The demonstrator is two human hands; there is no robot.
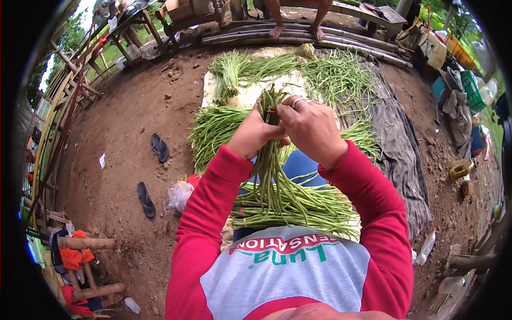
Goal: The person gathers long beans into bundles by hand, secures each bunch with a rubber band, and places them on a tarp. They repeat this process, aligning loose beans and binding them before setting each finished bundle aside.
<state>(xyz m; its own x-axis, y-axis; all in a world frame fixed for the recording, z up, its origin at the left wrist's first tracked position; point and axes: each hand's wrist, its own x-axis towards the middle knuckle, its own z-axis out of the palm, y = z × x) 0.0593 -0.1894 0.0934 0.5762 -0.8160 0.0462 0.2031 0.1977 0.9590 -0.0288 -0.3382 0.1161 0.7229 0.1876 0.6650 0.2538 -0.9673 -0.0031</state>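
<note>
A bunch of long green beans (271, 165) hangs upright in front of my chest, its gathered ends at the top. My left hand (253, 133) is wrapped round the bunch just below those ends. The fingers of my right hand (312, 127), one with a ring, pinch a thin reddish band (272, 109) at the bunch's top. Across my lap lie more long beans (298, 210), some tied with bands. Beyond my hands, a tied bundle (228, 72) and a loose heap of beans (341, 77) rest on a pale sheet (211, 88). Another pile (216, 133) is at its left.
Two dark slippers (159, 148) lie on the dirt at left, near a white plastic bag (181, 195). A dark cloth (394, 144) spreads at right. Bamboo poles (298, 33) and another person's bare feet (276, 32) are at the far side. A green crate (471, 90) stands at right.
</note>
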